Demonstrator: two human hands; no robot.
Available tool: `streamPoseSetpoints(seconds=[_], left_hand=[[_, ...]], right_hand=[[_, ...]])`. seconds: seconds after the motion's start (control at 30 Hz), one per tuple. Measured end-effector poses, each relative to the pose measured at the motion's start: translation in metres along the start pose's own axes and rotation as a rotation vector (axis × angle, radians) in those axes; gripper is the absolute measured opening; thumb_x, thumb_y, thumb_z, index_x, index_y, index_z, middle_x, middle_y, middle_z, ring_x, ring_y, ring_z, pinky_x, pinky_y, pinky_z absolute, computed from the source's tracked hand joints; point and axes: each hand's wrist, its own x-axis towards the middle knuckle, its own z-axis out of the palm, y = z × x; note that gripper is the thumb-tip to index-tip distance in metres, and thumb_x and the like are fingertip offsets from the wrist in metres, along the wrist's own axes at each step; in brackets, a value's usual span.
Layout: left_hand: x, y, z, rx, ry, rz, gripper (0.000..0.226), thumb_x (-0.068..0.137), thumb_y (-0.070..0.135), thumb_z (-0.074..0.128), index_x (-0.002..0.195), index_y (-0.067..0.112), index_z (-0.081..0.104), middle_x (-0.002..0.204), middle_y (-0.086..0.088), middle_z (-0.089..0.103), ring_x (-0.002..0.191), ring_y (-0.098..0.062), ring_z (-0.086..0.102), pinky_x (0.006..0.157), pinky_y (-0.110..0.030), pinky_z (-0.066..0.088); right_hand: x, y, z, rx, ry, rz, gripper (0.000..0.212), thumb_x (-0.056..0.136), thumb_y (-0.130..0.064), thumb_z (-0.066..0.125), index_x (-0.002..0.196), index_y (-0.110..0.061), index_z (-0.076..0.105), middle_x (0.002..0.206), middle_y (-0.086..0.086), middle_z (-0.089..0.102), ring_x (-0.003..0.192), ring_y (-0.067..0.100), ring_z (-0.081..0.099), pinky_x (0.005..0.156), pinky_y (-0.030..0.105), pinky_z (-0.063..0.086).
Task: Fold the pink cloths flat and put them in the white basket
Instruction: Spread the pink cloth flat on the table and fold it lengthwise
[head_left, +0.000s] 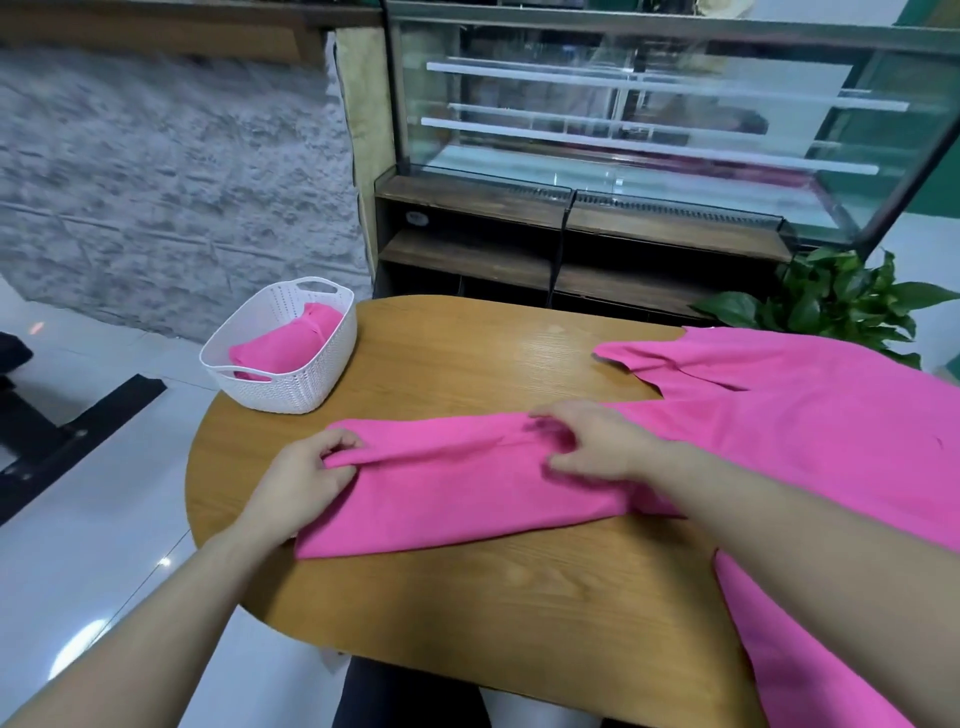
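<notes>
Bare counter (483, 353) lies open from the cloth in front (457, 493) toward the white basket (291, 384) at ten o'clock; pink cloths (810, 426) cover three o'clock.

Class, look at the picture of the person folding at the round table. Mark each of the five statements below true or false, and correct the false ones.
1. The white basket already holds a pink cloth. True.
2. The basket stands on the floor. False: it stands on the wooden table, at its far left edge.
3. The left hand pinches the edge of the pink cloth being folded. True.
4. The right hand is lifted clear of the cloth. False: it rests on that cloth.
5. More pink cloth lies spread over the table's right side. True.
</notes>
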Motion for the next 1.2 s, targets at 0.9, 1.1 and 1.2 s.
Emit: streamPoseSetpoints(seconds=[0.9, 1.1, 1.2], left_hand=[[0.001, -0.04, -0.001, -0.344, 0.096, -0.238, 0.061, 0.087, 0.022, 0.058, 0.132, 0.055, 0.032, 0.078, 0.005, 0.067, 0.059, -0.018, 0.06, 0.056, -0.029, 0.041], [0.006, -0.047, 0.0, -0.209, 0.158, -0.238, 0.029, 0.096, 0.013, 0.057, 0.108, 0.039, 0.058, 0.07, 0.007, 0.053, 0.058, -0.008, 0.046, 0.056, -0.026, 0.036], [0.003, -0.047, 0.002, -0.09, 0.146, -0.205, 0.033, 0.095, 0.008, 0.051, 0.093, 0.037, 0.066, 0.094, 0.017, 0.064, 0.076, -0.003, 0.055, 0.064, -0.02, 0.038]], right_hand=[[0.111, -0.072, 0.038, -0.146, -0.064, -0.007, 0.03, 0.098, -0.052, 0.045, 0.108, -0.027, 0.059, 0.101, 0.0, 0.067, 0.097, 0.025, 0.061, 0.081, 0.037, 0.052], [0.111, -0.072, 0.041, -0.098, -0.007, -0.011, 0.033, 0.099, -0.052, 0.044, 0.115, -0.027, 0.06, 0.106, 0.001, 0.068, 0.098, 0.025, 0.061, 0.08, 0.035, 0.05], [0.108, -0.07, 0.037, -0.075, -0.023, 0.008, 0.034, 0.096, -0.055, 0.05, 0.116, -0.029, 0.059, 0.102, -0.002, 0.066, 0.098, 0.023, 0.061, 0.08, 0.032, 0.048]])
